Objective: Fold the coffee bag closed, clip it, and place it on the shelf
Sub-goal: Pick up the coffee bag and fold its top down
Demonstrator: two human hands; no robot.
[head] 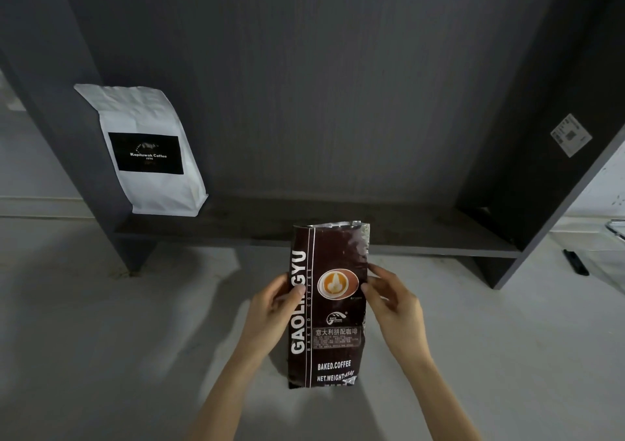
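Note:
A dark brown coffee bag with white lettering and a latte picture stands upright on the pale counter, its silver top edge unfolded and open. My left hand grips the bag's left side at mid-height, thumb on the front. My right hand holds the right side at the same height. The dark shelf runs just behind the bag. No clip is on the bag.
A white coffee bag with a black label stands at the left end of the shelf, leaning on the side panel. A small black object lies on the counter at the right, near a clear container edge.

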